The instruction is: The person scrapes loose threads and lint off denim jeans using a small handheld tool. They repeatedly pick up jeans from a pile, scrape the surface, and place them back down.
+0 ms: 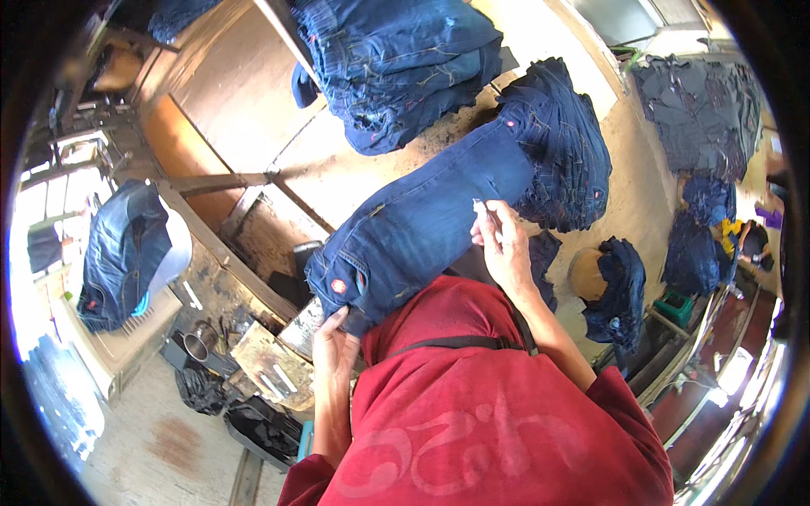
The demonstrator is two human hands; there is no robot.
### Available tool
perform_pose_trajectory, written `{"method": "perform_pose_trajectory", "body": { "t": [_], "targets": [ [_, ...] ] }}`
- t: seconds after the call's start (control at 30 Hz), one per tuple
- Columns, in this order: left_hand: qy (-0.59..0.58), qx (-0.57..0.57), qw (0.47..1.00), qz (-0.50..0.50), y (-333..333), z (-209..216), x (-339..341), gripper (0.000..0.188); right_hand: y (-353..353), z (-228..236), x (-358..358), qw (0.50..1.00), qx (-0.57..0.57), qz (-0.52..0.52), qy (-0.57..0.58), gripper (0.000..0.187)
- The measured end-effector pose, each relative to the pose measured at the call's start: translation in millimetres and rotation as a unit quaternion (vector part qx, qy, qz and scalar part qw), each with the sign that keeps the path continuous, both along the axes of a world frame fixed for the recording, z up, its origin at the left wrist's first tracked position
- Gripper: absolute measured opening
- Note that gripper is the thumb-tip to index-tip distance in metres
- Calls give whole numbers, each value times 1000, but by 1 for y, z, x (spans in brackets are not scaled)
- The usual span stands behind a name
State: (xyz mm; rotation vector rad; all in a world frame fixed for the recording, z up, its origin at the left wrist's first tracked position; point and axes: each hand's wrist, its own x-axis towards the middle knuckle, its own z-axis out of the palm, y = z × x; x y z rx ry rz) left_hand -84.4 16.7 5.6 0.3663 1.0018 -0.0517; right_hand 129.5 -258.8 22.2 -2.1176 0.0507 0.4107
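A garment workshop: stacks of dark blue jeans (405,67) heaped on a worn wooden workbench (253,118)

dark blue jeans (422,228) with tan stitching, red shirt (498,405) with faded pink print

A small round red label (338,286) sits on the waistband end of the dark blue jeans (422,228) lying across the worktop. Another small red label (89,302) shows low on the jeans (122,253) hanging at the left. No packages, signs or screens are visible.
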Motion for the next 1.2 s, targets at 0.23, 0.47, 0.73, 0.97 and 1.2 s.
{"method": "perform_pose_trajectory", "body": {
  "t": [0.23, 0.47, 0.73, 0.97, 1.2],
  "targets": [
    [0, 157, 934, -321, 15, -12, 39, 60, -2, 6, -6, 995, -48, 40, -74, 16],
    [28, -154, 948, -279, -7, -19, 75, 53, 3, 15, -17, 997, -9, 39, -69, 14],
    [4, 25, 968, -250, -12, 15, 48, 62, 40, -2, -31, 995, -46, 25, 83, 56],
    [23, 18, 975, -220, -12, 11, 28, 51, 47, -18, -35, 990, 41, 18, 132, 53],
    [56, 16, 971, -231, -8, 7, 25, 45, 49, -20, -36, 992, 34, 54, 105, 50]
  ]
}}
